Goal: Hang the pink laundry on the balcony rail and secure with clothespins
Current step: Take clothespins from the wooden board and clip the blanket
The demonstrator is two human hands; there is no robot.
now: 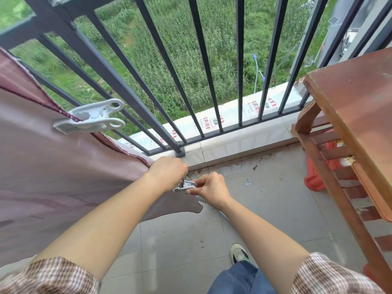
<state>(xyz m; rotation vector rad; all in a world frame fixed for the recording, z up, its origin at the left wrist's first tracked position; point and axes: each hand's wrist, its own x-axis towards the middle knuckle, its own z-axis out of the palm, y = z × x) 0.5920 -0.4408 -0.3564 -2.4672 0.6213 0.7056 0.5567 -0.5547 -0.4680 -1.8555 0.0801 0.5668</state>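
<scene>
Item: pink laundry (63, 166), one large sheet of thin woven cloth with a darker stitched hem. It is draped over the balcony rail (101, 66) at the left and hangs down toward the tiled floor (265, 209).

Fastening: one white clothespin (91, 117) already bites the hem against a bar.

Hands: the left hand (167, 172) is clenched on the cloth's free corner, bunching it. The right hand (210, 187) pinches a second clothespin (184, 186) at its tail, its nose touching the gathered corner; whether its mouth has closed on the fabric cannot be told.

Handling, as judged: soft, limp, light, apt to slide or billow. Best held at the hem or a corner, where the stitching gives firmness, and pinned there.

Nearby: wooden table (360, 98), right.
</scene>
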